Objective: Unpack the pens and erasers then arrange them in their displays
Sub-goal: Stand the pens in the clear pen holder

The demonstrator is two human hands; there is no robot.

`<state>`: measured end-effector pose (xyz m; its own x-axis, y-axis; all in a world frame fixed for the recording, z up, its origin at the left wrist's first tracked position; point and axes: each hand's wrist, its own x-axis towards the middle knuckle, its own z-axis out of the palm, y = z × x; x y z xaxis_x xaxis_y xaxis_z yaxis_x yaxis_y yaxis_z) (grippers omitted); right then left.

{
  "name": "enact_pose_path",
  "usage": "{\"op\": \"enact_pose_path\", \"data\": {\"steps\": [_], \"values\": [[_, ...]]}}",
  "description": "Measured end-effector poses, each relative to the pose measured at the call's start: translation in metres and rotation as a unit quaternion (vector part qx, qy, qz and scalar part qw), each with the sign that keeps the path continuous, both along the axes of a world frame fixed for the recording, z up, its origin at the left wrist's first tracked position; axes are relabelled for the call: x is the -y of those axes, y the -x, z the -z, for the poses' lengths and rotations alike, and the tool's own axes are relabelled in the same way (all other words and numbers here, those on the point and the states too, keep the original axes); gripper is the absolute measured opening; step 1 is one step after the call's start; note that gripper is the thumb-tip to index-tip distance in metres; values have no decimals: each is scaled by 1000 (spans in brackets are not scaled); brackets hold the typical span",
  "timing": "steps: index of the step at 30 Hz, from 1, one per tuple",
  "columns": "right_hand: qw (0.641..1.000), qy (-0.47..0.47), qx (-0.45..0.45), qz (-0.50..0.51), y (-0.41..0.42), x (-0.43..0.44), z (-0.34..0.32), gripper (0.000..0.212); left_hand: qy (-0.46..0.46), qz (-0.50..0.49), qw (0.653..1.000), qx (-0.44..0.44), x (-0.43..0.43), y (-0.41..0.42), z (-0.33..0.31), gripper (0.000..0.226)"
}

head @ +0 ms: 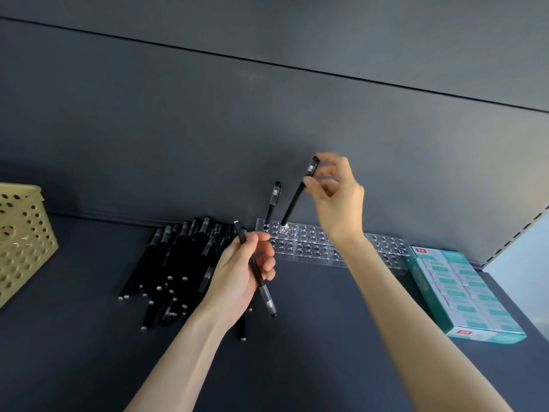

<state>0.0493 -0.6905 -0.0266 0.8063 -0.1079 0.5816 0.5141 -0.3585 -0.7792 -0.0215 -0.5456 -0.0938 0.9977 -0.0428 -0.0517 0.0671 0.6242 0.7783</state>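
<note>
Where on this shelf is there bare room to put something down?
Bare shelf lies between the basket and the pen pile, and in front of the holder, between pile and eraser box. It is crowded at the pile and the holder end beside it.

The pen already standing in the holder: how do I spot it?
Find the clear holder of round holes along the dark back wall. In its far-left hole one black pen stands untouched; the tilted pen beside it is pinched by the right hand.

Pen pile (178,263) left of holder (312,242)
</note>
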Motion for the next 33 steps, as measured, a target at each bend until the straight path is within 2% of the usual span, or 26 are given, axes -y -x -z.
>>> {"op": "enact_pose_path", "data": {"steps": [3,7,10,17,20,27,31,33], "values": [[1000,21,21,9,-7,-6,10,32,-22,-3,1000,4,-5,0,0,24],[999,42,33,11,-12,-10,14,32,34,-9,999,-22,-10,-4,-1,24],[997,60,50,15,-15,-10,15,33,42,-28,999,-8,-7,-5,2,23],[994,97,37,15,-19,-12,29,32,-50,-60,997,28,-10,-3,4,27],[991,133,21,22,-18,-12,40,33,-37,-60,997,33,-13,-1,3,33],[981,190,8,21,-20,-10,44,25,-2,-71,997,39,-9,-2,0,14],[982,188,-6,26,-15,-9,41,24,-11,-88,995,40,-10,-3,2,7],[988,148,-11,33,-8,-6,38,20,-5,-92,995,39,-10,-3,3,3]]}}
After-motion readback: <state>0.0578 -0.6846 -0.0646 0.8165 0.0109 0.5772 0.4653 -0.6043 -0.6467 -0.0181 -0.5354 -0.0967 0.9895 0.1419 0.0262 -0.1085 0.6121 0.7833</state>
